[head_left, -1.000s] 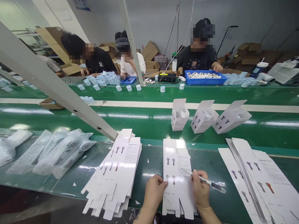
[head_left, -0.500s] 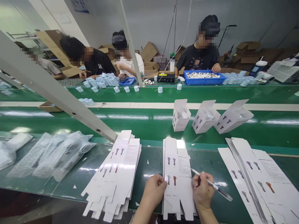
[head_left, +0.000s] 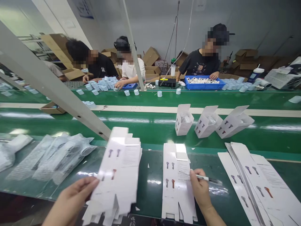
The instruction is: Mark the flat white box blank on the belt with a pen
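Observation:
My left hand [head_left: 75,195] grips the lower left edge of a flat white carton blank [head_left: 118,171] and holds it over the left stack of blanks; the blank is blurred. My right hand [head_left: 199,190] holds a pen [head_left: 208,179], its tip resting on the middle stack of flat carton blanks [head_left: 177,185] printed with small device pictures. The hand's heel rests on that stack.
A third pile of flat blanks [head_left: 256,182] fans out at the right. Three opened white boxes [head_left: 208,121] stand on the green belt beyond. Bubble-wrapped items [head_left: 51,155] lie at the left. A slanted metal beam [head_left: 54,91] crosses the left. Several people work across the line by a blue tray [head_left: 204,81].
My left hand left the middle stack and moved left, taking hold of a blank. My right hand brought the pen tip back onto the middle stack.

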The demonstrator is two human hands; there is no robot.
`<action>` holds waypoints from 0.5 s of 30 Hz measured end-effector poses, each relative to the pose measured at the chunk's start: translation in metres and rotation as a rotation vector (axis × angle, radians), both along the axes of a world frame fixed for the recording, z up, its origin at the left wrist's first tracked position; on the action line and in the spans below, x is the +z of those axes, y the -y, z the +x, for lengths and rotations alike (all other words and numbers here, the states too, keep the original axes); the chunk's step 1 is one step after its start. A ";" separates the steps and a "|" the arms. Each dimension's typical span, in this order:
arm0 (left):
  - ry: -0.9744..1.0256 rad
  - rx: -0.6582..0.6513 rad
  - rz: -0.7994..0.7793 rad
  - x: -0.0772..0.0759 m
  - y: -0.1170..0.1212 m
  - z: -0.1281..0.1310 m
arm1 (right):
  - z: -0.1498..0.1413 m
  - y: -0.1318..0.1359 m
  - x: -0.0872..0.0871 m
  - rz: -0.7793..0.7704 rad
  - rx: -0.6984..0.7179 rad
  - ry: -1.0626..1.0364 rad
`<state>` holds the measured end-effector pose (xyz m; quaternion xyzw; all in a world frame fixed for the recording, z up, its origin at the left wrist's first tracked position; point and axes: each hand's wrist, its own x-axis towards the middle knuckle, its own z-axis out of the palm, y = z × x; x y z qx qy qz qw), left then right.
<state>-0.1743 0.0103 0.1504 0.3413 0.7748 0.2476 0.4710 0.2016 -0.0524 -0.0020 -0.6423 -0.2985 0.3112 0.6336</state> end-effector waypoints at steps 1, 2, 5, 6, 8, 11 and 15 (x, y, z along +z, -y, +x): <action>-0.201 0.056 0.003 0.003 -0.002 -0.012 | -0.005 -0.001 -0.003 -0.017 0.056 0.038; -0.408 0.099 0.030 0.004 -0.002 -0.018 | -0.008 -0.003 -0.006 -0.031 0.103 0.069; -0.676 0.067 0.204 -0.014 0.012 0.007 | -0.015 -0.006 -0.014 -0.066 0.179 0.144; -0.587 -0.015 0.268 -0.025 0.019 0.027 | -0.016 -0.006 -0.016 -0.076 0.188 0.167; -0.339 -0.208 0.224 -0.051 0.032 0.076 | -0.016 -0.006 -0.019 -0.089 0.194 0.210; -0.203 -0.537 0.128 -0.091 0.043 0.145 | -0.015 -0.007 -0.022 -0.094 0.201 0.270; -0.279 -0.621 -0.017 -0.124 0.042 0.189 | -0.014 -0.007 -0.022 -0.081 0.207 0.332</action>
